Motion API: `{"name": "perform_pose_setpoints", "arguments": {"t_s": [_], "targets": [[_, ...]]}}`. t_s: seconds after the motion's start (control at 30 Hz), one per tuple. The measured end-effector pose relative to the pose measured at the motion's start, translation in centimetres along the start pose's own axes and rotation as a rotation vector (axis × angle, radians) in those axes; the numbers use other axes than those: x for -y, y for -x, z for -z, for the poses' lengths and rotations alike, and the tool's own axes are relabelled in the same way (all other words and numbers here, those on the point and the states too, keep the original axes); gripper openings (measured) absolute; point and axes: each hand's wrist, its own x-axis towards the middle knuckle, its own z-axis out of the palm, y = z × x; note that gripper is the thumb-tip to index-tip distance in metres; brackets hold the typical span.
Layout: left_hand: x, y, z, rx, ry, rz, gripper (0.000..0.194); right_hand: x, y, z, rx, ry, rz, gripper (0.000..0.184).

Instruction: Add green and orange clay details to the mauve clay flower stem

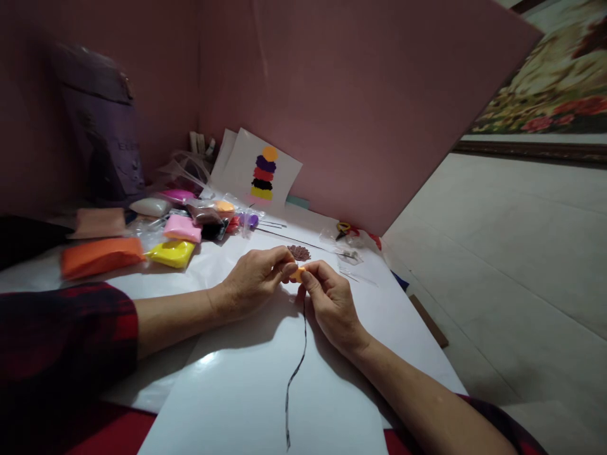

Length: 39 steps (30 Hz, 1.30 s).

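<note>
Over the middle of the white table, my left hand [256, 277] and my right hand [332, 302] meet fingertip to fingertip. Both pinch a small piece of orange clay [298, 274] between thumb and fingers. Just beyond the fingertips is a brown, petalled clay flower [299, 253]; whether it touches the orange piece I cannot tell. A thin dark wrapped stem [303, 354] runs down from beneath my hands toward the near side. Its upper end is hidden by my fingers.
Left stand several clay packets, among them an orange packet [102, 257] and a yellow packet [171, 253]. A card with colour swatches [263, 170] leans on the pink wall [332, 107]. Yellow-handled scissors [343, 229] and dark wires [303, 239] lie behind my hands.
</note>
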Motion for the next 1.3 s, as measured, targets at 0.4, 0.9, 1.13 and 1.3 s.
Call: {"name": "perform_pose_setpoints", "arguments": {"t_s": [0.4, 0.9, 1.13, 1.3], "targets": [[0.24, -0.19, -0.21, -0.058, 0.021, 0.005, 0.028, 0.30, -0.01, 0.04, 0.046, -0.028, -0.024, 0.025], [-0.08, -0.25, -0.01, -0.107, 0.013, 0.035, 0.025, 0.57, 0.09, 0.00, 0.046, -0.029, -0.095, 0.024], [0.42, -0.33, -0.25, -0.120, 0.066, -0.005, 0.025, 0.53, 0.02, 0.00, 0.048, -0.034, -0.067, 0.024], [-0.27, -0.28, 0.18, -0.096, 0.055, 0.044, 0.022, 0.60, 0.08, -0.01, 0.058, -0.034, -0.048, 0.022]]}}
